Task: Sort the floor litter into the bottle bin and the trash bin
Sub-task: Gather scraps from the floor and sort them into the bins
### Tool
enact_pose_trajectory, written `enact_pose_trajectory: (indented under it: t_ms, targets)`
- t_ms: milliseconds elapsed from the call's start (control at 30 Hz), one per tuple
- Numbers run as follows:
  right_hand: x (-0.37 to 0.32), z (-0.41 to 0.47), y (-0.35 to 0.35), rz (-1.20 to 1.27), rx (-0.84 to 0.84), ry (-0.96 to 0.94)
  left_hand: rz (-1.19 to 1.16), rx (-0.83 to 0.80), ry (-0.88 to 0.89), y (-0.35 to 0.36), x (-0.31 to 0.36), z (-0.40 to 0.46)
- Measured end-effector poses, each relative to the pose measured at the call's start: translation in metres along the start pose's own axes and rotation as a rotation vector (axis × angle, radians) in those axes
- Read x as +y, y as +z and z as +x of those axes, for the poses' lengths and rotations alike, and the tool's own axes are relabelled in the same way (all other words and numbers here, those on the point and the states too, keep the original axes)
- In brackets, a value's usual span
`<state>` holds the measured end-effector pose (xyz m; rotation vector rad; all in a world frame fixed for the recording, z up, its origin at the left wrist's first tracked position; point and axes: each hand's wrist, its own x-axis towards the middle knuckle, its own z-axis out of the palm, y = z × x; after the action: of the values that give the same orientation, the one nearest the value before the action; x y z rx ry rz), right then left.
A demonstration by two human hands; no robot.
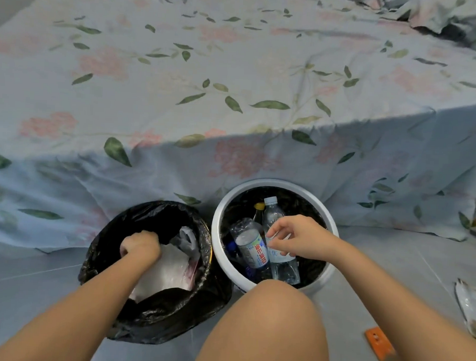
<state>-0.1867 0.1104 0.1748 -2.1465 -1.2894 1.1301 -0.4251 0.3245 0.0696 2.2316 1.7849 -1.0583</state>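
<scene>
Two bins stand side by side on the grey floor against the draped floral bed sheet (237,70). The left hand (139,247) is sunk inside the trash bin (95,258), which is lined with a black bag; its fingers are curled down into the white plastic litter (168,270), though whether they grip it or merely press it down cannot be told, as the fingertips are hidden. The right hand (297,238) hovers over the bottle bin (218,215), a white-rimmed tub; its fingers are loosely curled, thumb and forefinger closing toward each other at the side of the clear bottle with the white cap (273,218), and a firm pinch is not evident. That bottle lies directly under the fingers, its long axis running from the cap at the far rim down to its base near the person's knee (274,306). A labelled bottle (251,247) lies parallel just to its left, and a yellow-capped bottle (258,209) sits between them at the far end. Judged from this, both hands appear to be at the point of deposit. Litter not yet sorted lies well apart on the right: an orange piece (378,342) and a clear wrapper (471,305), both nearer the right hand.
</scene>
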Motion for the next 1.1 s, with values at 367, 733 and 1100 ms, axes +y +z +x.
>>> enact_pose_trajectory:
  t_ms: [367,733,1100]
  targets:
    - [0.057,-0.03,-0.058,0.113,0.266,0.084,-0.248,0.49,0.599,-0.182,0.085,-0.149]
    - [0.182,-0.048,-0.03,0.07,0.342,0.4,-0.133,0.329,0.959,-0.136,0.233,-0.255]
    - [0.271,-0.048,0.139,-0.183,0.41,0.535,0.162,0.099,1.236,-0.111,0.258,-0.277]
